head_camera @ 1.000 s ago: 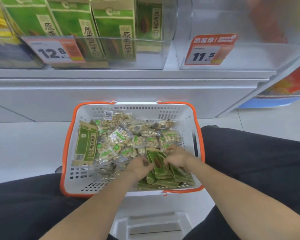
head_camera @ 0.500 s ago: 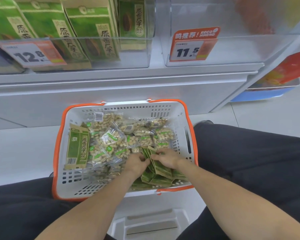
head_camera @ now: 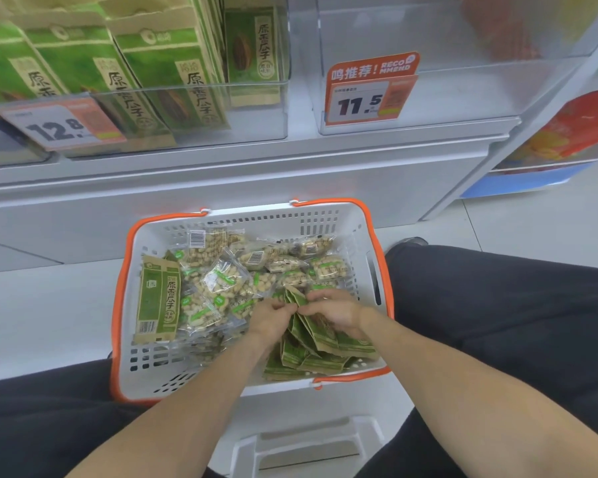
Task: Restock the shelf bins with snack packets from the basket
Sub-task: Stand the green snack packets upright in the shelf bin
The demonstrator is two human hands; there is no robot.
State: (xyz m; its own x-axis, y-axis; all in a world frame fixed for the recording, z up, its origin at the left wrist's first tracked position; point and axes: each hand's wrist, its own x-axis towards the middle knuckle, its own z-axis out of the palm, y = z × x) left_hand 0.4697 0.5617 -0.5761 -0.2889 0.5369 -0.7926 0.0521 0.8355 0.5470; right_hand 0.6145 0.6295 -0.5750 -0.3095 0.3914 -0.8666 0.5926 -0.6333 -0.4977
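A white basket [head_camera: 152,360] with orange handles sits on the floor between my knees. It holds several clear nut packets [head_camera: 221,284] and green paper seed packets. One green packet [head_camera: 157,301] lies flat at the basket's left side. My left hand [head_camera: 271,320] and my right hand [head_camera: 335,313] meet over a bunch of green seed packets [head_camera: 311,339] at the basket's near right, fingers curled round their top edges. Above, a clear shelf bin [head_camera: 194,108] tagged 12.8 holds upright green packets. The bin [head_camera: 463,91] tagged 11.5 looks nearly empty.
The grey shelf base [head_camera: 221,188] runs behind the basket. My dark-trousered legs [head_camera: 497,305] flank the basket on both sides. A white plastic stool [head_camera: 308,446] is below me. Red and yellow goods sit on a blue low shelf [head_camera: 549,150] at the right.
Both hands have gathered the green seed packets closer together and raised their top edges. The view has shifted slightly, so the basket and shelf sit a little further left.
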